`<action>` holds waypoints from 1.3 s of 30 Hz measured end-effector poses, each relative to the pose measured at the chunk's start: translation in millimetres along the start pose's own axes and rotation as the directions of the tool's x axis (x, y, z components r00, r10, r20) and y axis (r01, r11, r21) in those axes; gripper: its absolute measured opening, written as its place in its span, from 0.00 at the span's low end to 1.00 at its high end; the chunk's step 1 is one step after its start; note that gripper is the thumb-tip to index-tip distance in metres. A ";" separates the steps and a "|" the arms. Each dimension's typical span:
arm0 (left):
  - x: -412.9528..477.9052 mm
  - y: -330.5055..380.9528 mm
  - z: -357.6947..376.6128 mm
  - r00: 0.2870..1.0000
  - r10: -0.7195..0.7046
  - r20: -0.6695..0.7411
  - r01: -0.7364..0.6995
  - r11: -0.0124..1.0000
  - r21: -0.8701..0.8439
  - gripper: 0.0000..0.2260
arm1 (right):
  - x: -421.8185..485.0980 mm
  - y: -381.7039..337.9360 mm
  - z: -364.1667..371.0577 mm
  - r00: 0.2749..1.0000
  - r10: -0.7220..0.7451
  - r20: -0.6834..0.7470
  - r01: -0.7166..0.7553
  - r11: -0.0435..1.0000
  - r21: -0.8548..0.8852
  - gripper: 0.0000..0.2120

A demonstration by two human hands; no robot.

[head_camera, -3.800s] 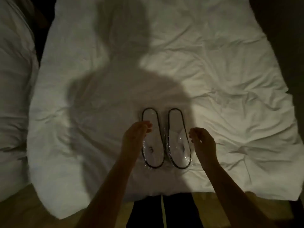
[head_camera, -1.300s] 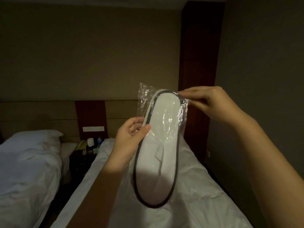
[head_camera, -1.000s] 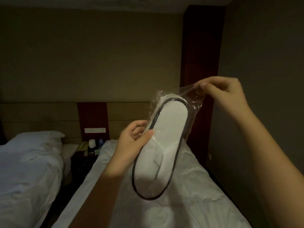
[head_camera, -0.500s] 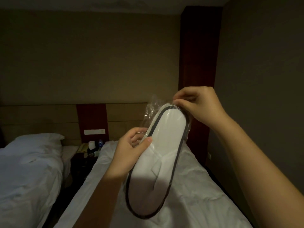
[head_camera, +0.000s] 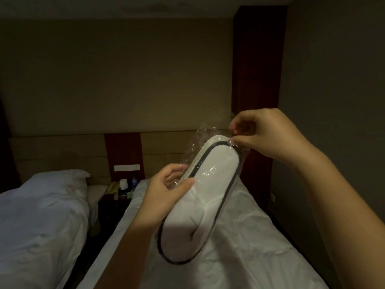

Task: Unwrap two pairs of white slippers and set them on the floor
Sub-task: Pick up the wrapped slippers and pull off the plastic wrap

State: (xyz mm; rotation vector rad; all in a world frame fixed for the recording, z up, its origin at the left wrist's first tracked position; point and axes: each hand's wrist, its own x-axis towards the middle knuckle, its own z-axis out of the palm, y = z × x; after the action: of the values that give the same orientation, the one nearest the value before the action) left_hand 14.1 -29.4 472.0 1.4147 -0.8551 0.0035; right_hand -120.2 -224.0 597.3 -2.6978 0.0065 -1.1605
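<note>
A pack of white slippers (head_camera: 208,195) with dark edging, sealed in clear plastic wrap (head_camera: 200,138), is held up in the air over the bed, tilted with its top end to the right. My left hand (head_camera: 166,195) grips the pack's left edge at mid-length, thumb on the front. My right hand (head_camera: 262,132) pinches the plastic at the top end between thumb and fingers. The second pack is out of sight.
A bed (head_camera: 239,247) with a white cover lies below the pack. A second white bed (head_camera: 41,215) stands to the left. Between them a dark nightstand (head_camera: 116,201) carries a bottle, a cup and small items. A wall runs close on the right.
Both packs lay on the bed at first; I have since lifted one. Over the last second my right hand pulled the wrap out, came back to the top end and pinches it again.
</note>
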 end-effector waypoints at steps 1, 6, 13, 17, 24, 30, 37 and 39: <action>-1.4 -2.1 1.6 1.000 -0.005 0.002 0.005 1.000 0.000 0.12 | 1.5 2.8 -2.7 0.998 0.031 0.060 -0.029 0.999 -0.043 0.13; -4.2 -3.8 10.4 1.000 0.023 0.016 -0.023 1.000 -0.011 0.13 | 2.8 11.1 4.3 0.918 0.079 0.388 -0.056 0.996 -0.070 0.19; 0.5 -8.6 5.8 0.994 -0.005 0.110 0.014 0.996 -0.083 0.23 | 0.0 21.0 12.4 0.981 0.059 0.185 -0.116 0.941 0.317 0.10; 5.6 -19.6 -15.1 0.999 -0.033 0.008 0.033 0.999 0.018 0.35 | -1.0 38.0 8.5 0.987 0.158 0.021 -0.146 0.841 0.522 0.07; 12.4 -28.4 -38.7 0.953 0.065 -0.296 0.020 0.962 0.273 0.33 | -18.2 62.5 38.3 0.905 0.415 -0.089 -0.185 0.576 0.796 0.04; 8.6 -47.4 -41.0 0.954 0.001 -0.301 0.028 0.996 0.090 0.18 | -36.6 74.8 88.2 0.850 0.527 0.010 -0.261 0.405 0.876 0.06; -26.3 -103.7 -46.7 0.942 -0.067 -0.328 0.136 0.972 0.191 0.12 | -95.5 92.8 155.4 0.780 0.578 0.241 -0.473 0.292 0.831 0.06; -46.0 -129.7 -47.7 0.947 -0.118 -0.299 0.199 0.947 0.254 0.11 | -127.3 97.0 178.5 0.736 0.587 0.337 -0.548 0.225 0.806 0.05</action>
State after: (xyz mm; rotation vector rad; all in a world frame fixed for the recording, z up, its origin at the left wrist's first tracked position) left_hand 68.3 6.4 341.6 1.7009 -0.5149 0.2053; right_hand -72.5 -275.2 368.0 -1.4677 0.3054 -0.6484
